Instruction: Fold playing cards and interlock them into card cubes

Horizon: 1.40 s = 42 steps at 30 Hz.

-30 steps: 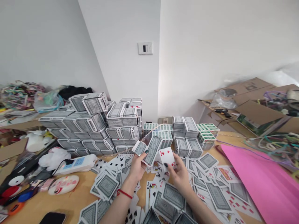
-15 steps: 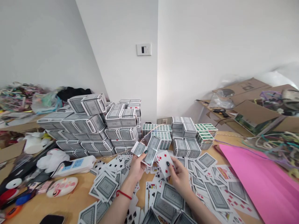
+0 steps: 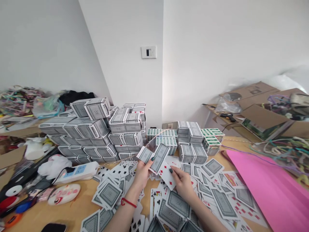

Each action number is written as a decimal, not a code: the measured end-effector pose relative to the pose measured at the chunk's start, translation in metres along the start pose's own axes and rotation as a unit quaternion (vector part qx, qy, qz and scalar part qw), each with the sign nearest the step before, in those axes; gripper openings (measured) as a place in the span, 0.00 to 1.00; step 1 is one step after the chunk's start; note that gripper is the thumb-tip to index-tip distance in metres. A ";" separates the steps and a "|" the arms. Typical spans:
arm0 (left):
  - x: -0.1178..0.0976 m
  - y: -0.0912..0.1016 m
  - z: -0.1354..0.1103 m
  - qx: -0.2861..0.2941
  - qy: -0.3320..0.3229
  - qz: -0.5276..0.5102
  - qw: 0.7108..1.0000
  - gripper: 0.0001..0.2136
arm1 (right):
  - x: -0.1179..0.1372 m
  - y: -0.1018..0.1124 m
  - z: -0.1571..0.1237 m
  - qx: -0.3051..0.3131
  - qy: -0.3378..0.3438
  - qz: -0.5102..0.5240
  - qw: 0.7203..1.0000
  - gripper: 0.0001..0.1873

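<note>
My left hand [image 3: 143, 174] is closed on grey-backed playing cards [image 3: 159, 158], with its thumb pressed on top of them. Part of what it grips, at the left, looks like folded cards [image 3: 145, 154]. In my right hand [image 3: 183, 183], thumb and fingers pinch a diamond card [image 3: 166, 175] by its right edge, face up. That card's upper left part lies against or under the cards in my left hand. Loose cards, some face up and some face down, are spread below both hands. Nearest me stands an open shape made of folded cards [image 3: 169, 214].
Stacked blocks of folded cards [image 3: 94, 129] rise at the back left, with smaller card blocks [image 3: 193, 151] and green-and-white card boxes [image 3: 166, 143] at the back centre. A power strip [image 3: 77, 172] and phone [image 3: 53, 227] lie left. Pink sheet [image 3: 258, 183] and cardboard boxes [image 3: 267, 112] are right.
My right hand has brought the diamond card left, up to the cards in my left hand. My left hand and its cards have shifted slightly right.
</note>
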<state>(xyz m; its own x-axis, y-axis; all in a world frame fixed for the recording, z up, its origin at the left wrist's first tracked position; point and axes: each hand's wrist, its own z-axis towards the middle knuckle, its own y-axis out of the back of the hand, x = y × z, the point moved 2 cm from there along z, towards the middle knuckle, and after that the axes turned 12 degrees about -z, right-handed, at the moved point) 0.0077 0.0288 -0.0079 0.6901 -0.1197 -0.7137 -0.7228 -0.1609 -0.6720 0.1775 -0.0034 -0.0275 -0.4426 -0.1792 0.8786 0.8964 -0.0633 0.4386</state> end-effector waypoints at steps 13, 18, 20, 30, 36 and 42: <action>0.004 0.003 0.001 0.016 0.002 0.022 1.000 0.21 | -0.007 0.002 0.005 0.074 -0.016 0.050 0.996 0.24; 0.005 0.002 0.001 0.026 -0.006 0.052 0.998 0.20 | -0.001 0.003 0.005 0.094 -0.021 0.073 0.993 0.22; 0.005 0.001 0.000 0.030 -0.006 0.049 0.998 0.20 | 0.004 0.004 0.005 0.090 -0.028 0.089 0.992 0.20; -0.001 -0.003 -0.001 -0.002 -0.011 -0.006 1.000 0.20 | 0.002 -0.006 0.001 0.117 -0.092 0.145 0.978 0.22; 0.005 -0.004 -0.004 0.011 -0.007 0.024 1.000 0.14 | 0.004 -0.008 0.002 0.103 -0.094 0.139 0.980 0.22; 0.010 -0.004 -0.005 0.010 -0.013 0.042 0.999 0.14 | 0.009 -0.007 0.002 0.105 -0.083 0.123 0.983 0.22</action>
<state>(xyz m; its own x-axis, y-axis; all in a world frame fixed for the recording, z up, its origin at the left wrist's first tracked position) 0.0175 0.0237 -0.0120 0.6268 -0.1063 -0.7719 -0.7783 -0.1318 -0.6139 0.1676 -0.0029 -0.0223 -0.2268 0.0009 0.9739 0.9600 0.1688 0.2234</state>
